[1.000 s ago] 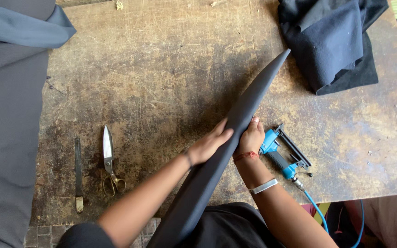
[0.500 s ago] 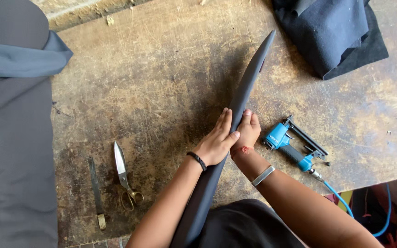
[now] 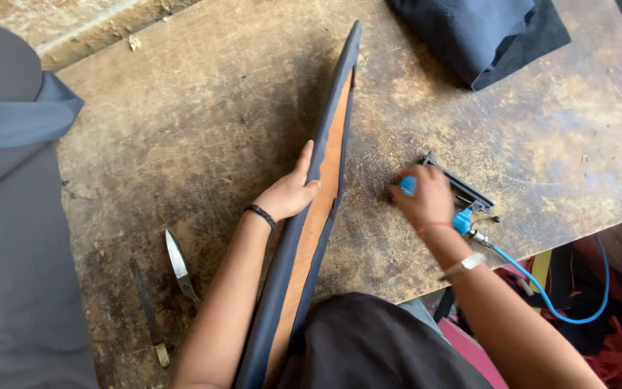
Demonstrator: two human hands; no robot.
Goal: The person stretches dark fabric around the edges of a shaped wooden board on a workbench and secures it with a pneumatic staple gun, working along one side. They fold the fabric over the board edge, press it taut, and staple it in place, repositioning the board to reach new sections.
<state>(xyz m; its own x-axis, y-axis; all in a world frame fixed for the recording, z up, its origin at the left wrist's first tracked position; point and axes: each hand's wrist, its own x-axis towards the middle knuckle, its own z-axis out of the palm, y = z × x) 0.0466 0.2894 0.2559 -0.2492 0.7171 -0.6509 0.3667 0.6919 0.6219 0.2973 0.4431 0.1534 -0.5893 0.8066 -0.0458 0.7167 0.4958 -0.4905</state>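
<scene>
A long narrow panel [image 3: 323, 187], wrapped in dark fabric with a bare brown wooden back showing, stands on edge across the worn wooden table [image 3: 203, 122]. My left hand [image 3: 289, 193] rests flat against its left side and holds it upright. My right hand [image 3: 420, 197] is closed over a blue pneumatic staple gun [image 3: 456, 196] that lies on the table to the right of the panel. A blue air hose [image 3: 556, 302] runs from the gun off the table's near edge.
Scissors [image 3: 180, 265] and a thin flat metal tool [image 3: 147, 311] lie near the front left. Grey fabric [image 3: 8, 216] covers the left side. A folded dark cloth [image 3: 480, 32] sits at the back right. Coloured scraps lie on the floor at the right.
My right hand left the panel and moved right onto the staple gun. The panel has turned so its brown back shows. My left hand stays on it.
</scene>
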